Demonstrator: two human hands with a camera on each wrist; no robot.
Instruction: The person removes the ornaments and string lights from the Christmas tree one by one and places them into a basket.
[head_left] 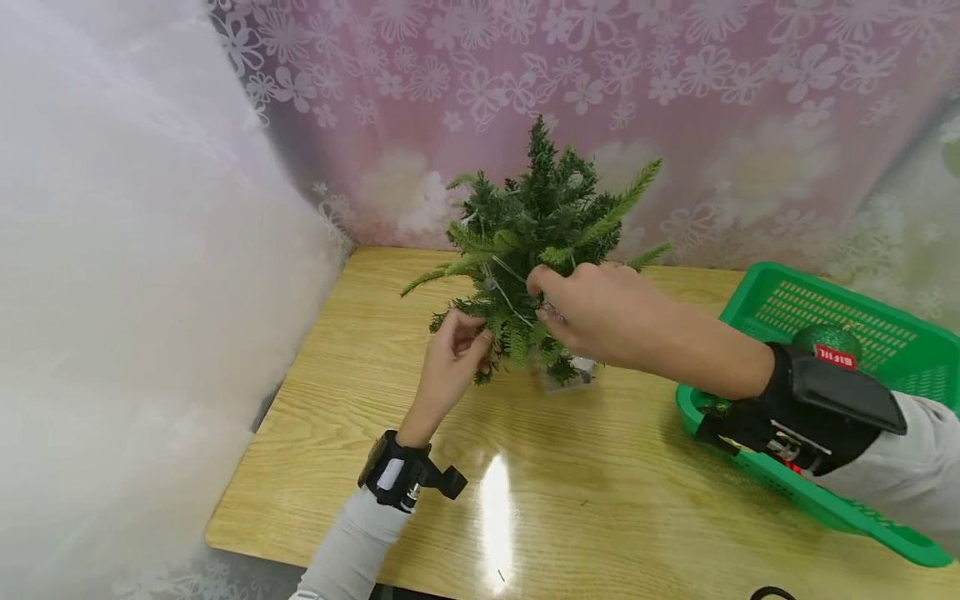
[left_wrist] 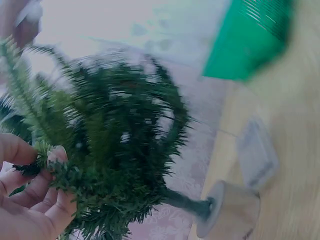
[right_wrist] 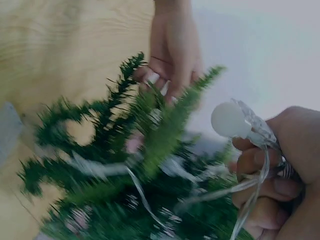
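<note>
A small artificial Christmas tree (head_left: 542, 221) stands at the back of the wooden table, its round pale base (left_wrist: 234, 212) showing in the left wrist view. My left hand (head_left: 450, 354) pinches a low branch (left_wrist: 45, 159) at the tree's front left between thumb and fingers. On the tree's right side, my right hand (head_left: 600, 312) grips a bunched string of fairy lights (right_wrist: 262, 170) with clear wire. One white round bulb (right_wrist: 229, 120) sticks out above its curled fingers. A strand of the wire (head_left: 512, 304) runs across the front branches.
At the right, a green plastic basket (head_left: 761, 287) holds a glittery green ball (head_left: 828, 340) and other pieces partly hidden under my right forearm. A small clear box (left_wrist: 257, 152) lies beside the tree base. Flowered curtain (head_left: 480, 92) hangs behind the table.
</note>
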